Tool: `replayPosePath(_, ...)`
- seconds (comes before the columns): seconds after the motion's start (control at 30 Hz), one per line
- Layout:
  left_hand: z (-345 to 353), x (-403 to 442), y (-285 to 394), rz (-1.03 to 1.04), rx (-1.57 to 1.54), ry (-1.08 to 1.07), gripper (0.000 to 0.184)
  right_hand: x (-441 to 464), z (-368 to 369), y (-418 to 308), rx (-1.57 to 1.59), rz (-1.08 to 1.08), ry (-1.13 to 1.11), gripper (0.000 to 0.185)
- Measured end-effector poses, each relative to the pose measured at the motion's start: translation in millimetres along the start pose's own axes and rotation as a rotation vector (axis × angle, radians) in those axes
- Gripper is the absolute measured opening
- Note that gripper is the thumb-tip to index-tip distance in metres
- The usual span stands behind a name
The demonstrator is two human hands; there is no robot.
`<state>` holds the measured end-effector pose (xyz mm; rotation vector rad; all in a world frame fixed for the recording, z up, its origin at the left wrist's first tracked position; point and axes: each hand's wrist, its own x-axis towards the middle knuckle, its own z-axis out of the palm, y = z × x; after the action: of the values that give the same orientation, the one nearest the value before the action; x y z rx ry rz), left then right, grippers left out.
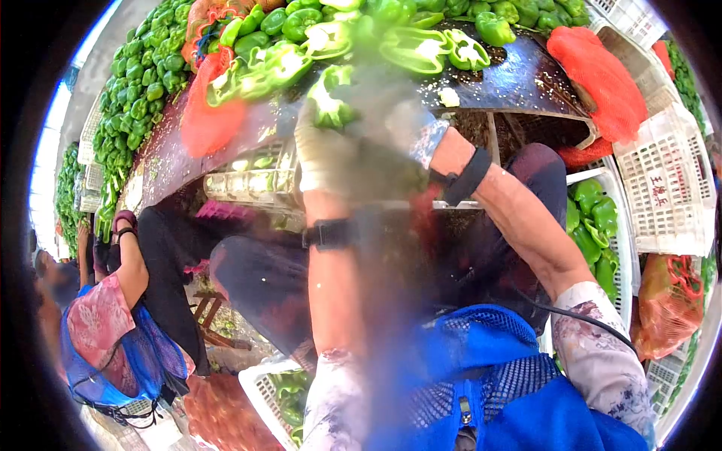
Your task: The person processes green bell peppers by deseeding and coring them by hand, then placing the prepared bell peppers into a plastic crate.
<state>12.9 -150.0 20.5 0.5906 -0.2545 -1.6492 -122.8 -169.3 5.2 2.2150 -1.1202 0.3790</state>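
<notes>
In front of me my left hand (316, 154), in a pale glove, is closed on a cut green bell pepper (328, 105) with its pale inside showing. My right hand (406, 124) is close beside it, gloved too. A blurred smear across the middle of the view hides its fingers and anything in them. Just beyond, on the dark tabletop (526, 79), lie halved bell peppers (414, 51) with white cores and scattered seeds. A loose pale core (449, 97) sits near the table's edge.
Whole green peppers (139, 90) are heaped at the back and left. Red mesh bags (598, 83) lie on the table. At right stand a white crate (665, 184) and a bin of peppers (594, 218). Another person (124, 316) sits at left. A crate (252, 180) is below the table.
</notes>
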Motion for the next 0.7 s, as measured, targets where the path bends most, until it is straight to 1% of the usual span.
replayPosePath(0.03, 4.6, -14.6, 0.1, -0.030, -0.025, -0.133, 0.042, -1.6, -9.6, 2.5, -0.094, -0.030, 0.087, 0.043)
replayPosePath(0.13, 31.0, -59.1, -4.4, -0.027, -0.070, -0.178, 0.041, -5.3, -50.2, -12.9, 0.167, 0.148, 0.409, 0.047)
replayPosePath(0.17, 19.7, -62.5, -2.9, -0.364, -0.535, -0.494, 0.039, -12.1, -58.6, -11.5, 0.200, 0.119, 0.378, 0.048)
replayPosePath(0.2, 22.0, -71.0, -2.3, -0.310, -0.466, -0.461, 0.039, -18.7, -65.7, -8.2, 0.233, 0.089, 0.342, 0.049)
replayPosePath(0.27, 27.4, -89.6, -1.0, -0.207, -0.331, -0.388, 0.038, -32.6, -79.7, 1.7, 0.569, 0.041, 0.159, 0.046)
replayPosePath(0.3, 38.1, -106.6, 4.2, -0.318, -0.389, -0.449, 0.039, -37.6, -84.4, -0.7, 0.706, 0.017, 0.142, 0.045)
replayPosePath(0.33, 34.7, -110.2, 3.0, -0.244, -0.288, -0.340, 0.040, -42.7, -89.1, -3.1, 0.844, -0.005, 0.122, 0.044)
replayPosePath(0.37, 29.6, -111.6, 1.6, -0.169, -0.186, -0.229, 0.040, -47.2, -93.5, -9.2, 0.949, -0.025, 0.184, 0.044)
replayPosePath(0.4, 25.3, -114.9, 0.2, -0.097, -0.084, -0.117, 0.041, -55.9, -86.1, -16.1, 0.966, -0.031, 0.146, 0.043)
replayPosePath(0.47, 22.3, -124.9, -8.0, -0.110, -0.004, -0.128, 0.039, -73.1, -71.3, -29.7, 0.998, -0.039, 0.068, 0.042)
replayPosePath(0.5, 10.4, -116.9, -11.0, -0.114, -0.010, -0.153, 0.038, -76.7, -71.9, -33.3, 1.028, -0.070, 0.131, 0.042)
replayPosePath(0.53, 2.6, -111.8, -11.0, -0.118, -0.015, -0.177, 0.037, -80.0, -72.1, -38.6, 1.063, -0.055, 0.175, 0.041)
replayPosePath(0.57, -6.8, -110.0, -8.6, -0.350, -0.307, -0.381, 0.037, -83.5, -72.0, -43.9, 1.097, -0.041, 0.221, 0.040)
replayPosePath(0.67, 8.4, -130.6, -23.8, -0.061, 0.013, -0.056, 0.040, -96.6, -60.4, -58.0, 1.185, 0.103, 0.249, 0.038)
replayPosePath(0.7, 5.1, -129.9, -26.3, -0.090, 0.006, -0.059, 0.041, -99.0, -54.3, -59.1, 1.207, 0.129, 0.217, 0.037)
